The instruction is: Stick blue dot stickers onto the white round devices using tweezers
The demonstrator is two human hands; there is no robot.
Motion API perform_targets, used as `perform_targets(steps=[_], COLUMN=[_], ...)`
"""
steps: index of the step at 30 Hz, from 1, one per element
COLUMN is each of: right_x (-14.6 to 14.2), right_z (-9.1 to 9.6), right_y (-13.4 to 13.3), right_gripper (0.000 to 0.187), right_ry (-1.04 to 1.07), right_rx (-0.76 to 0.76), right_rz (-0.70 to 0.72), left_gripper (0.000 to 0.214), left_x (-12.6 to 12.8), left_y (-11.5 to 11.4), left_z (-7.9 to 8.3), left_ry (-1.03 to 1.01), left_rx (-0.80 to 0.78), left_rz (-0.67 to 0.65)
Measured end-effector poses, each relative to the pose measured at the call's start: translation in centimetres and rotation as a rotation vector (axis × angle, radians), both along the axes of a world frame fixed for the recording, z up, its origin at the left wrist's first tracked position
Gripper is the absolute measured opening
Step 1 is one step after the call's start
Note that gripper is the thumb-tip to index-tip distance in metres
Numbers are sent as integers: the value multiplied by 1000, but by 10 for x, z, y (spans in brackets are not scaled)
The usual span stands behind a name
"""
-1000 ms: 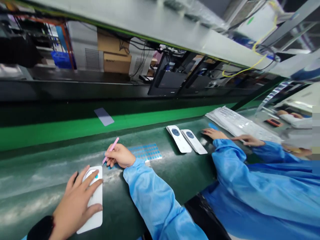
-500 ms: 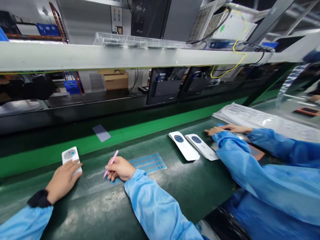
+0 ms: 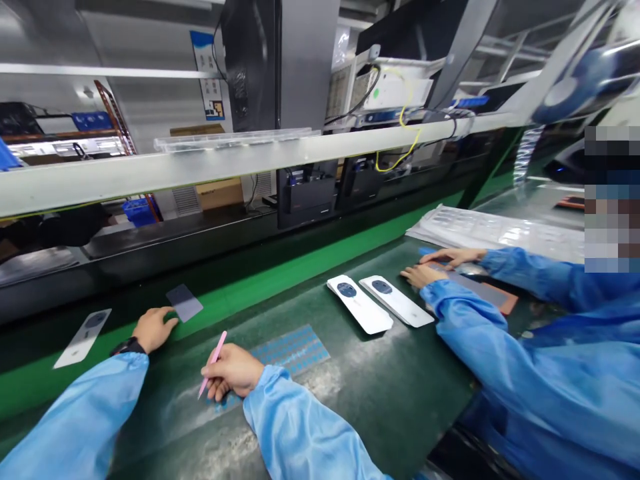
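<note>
My left hand (image 3: 153,329) is at the green strip with fingers apart, at the near left corner of a thin grey-violet card (image 3: 185,303). Whether the fingertips touch the card is unclear. To its left a white phone back panel (image 3: 83,339) with a round camera area lies on the strip, apart from the hand. My right hand (image 3: 234,371) grips pink tweezers (image 3: 214,363) like a pen, tips pointing down at the bench. Beneath and beside it lies a clear sheet of blue round stickers (image 3: 297,349), partly hidden by the hand.
Two stacks of white phone back panels, the nearer (image 3: 360,305) and the farther (image 3: 396,301), lie right of the sheet. A co-worker's hands (image 3: 440,263) handle an orange-edged piece at the right. White plastic trays (image 3: 480,227) lie behind them. A metal shelf beam (image 3: 240,157) crosses above.
My left hand has let go of the white phone back panel and moved to the card; the panel now lies farther left on the strip. My right hand still holds the tweezers. The view has shifted.
</note>
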State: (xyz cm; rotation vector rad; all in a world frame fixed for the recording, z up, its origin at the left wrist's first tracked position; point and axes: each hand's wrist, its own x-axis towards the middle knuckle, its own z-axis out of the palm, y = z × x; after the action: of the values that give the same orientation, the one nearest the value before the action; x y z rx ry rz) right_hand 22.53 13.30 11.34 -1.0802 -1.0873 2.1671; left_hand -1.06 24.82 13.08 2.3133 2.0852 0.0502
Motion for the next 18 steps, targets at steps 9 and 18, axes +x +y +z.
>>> perform_targets(steps=[9,18], right_x=[-3,-5], right_z=[14,1], right_y=[2,10], right_gripper=[56,54], right_ry=[-47,84], right_rx=[-65,-5], right_rz=[46,120], left_gripper=[41,36], left_x=[62,43], left_y=[48,58], left_z=[-10,-5], left_ry=[53,96], left_rx=[-130,-57], left_rz=[54,81])
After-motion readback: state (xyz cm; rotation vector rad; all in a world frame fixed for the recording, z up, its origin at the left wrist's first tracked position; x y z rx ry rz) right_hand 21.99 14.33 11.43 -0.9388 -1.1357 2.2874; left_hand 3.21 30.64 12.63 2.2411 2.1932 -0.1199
